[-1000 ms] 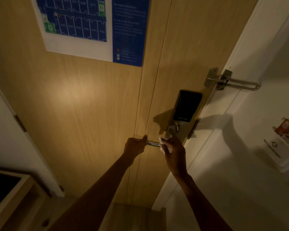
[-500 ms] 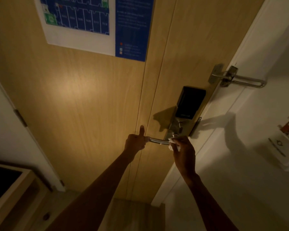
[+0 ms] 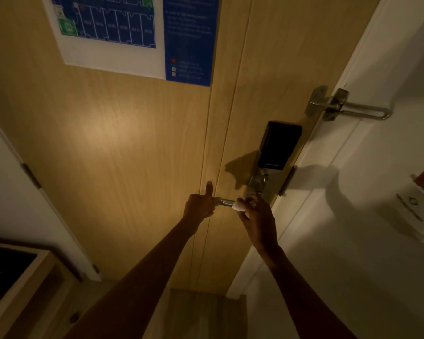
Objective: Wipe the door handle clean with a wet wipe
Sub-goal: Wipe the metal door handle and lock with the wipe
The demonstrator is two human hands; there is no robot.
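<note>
A metal lever door handle (image 3: 227, 202) sticks out leftward from the lock plate on the wooden door (image 3: 132, 155). My left hand (image 3: 200, 205) grips the handle's free end, thumb pointing up. My right hand (image 3: 256, 216) holds a white wet wipe (image 3: 239, 206) wrapped around the handle near its base at the lock plate. Only a short bare stretch of handle shows between the two hands.
A black electronic lock box (image 3: 279, 144) sits above the handle. A metal swing-bar door guard (image 3: 348, 107) spans door and white frame (image 3: 328, 167). A blue evacuation plan (image 3: 137, 33) hangs on the door. A card holder (image 3: 416, 204) is on the right wall, a wooden cabinet (image 3: 22, 277) lower left.
My right hand slid the wipe along the handle toward the lock plate. My left thumb lifted off the handle and now points up. The view shifted slightly downward.
</note>
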